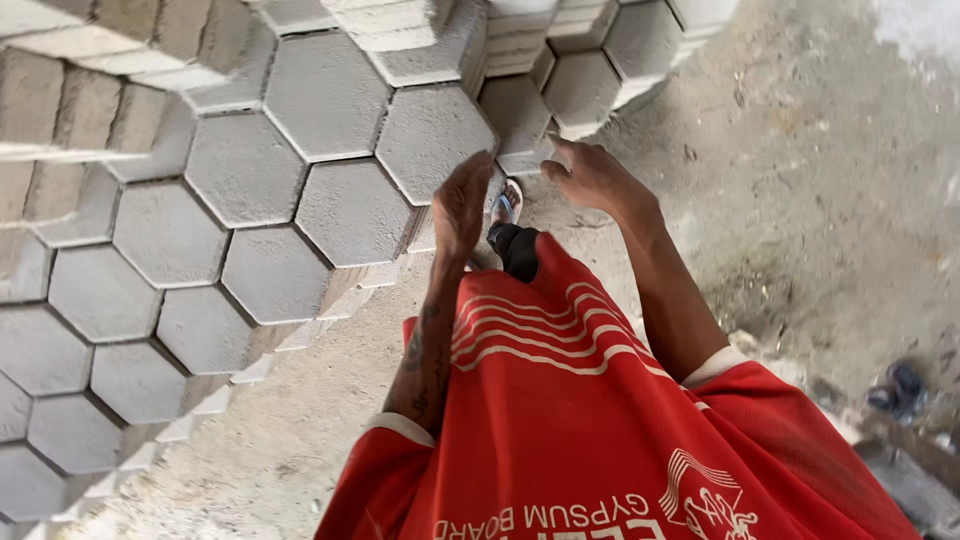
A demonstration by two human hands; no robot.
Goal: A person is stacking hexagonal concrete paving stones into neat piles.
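Grey hexagonal concrete paving blocks [352, 212] are stacked in stepped layers across the left and top. My left hand [462, 205] is flat with fingers stretched out, beside the edge of one upper block [430, 135], and holds nothing. My right hand [592, 177] reaches toward a lower block [516, 118] at the foot of the stack. Its thumb and fingertips are at that block's near edge, and I see no grip on it. Between my hands my foot in a sandal [507, 206] shows below my red shirt [560, 400].
Sandy, dusty ground [800, 200] spreads to the right and below the stack. A pair of dark sandals [897, 388] lies at the right edge. More stacked blocks [640, 40] rise at the top.
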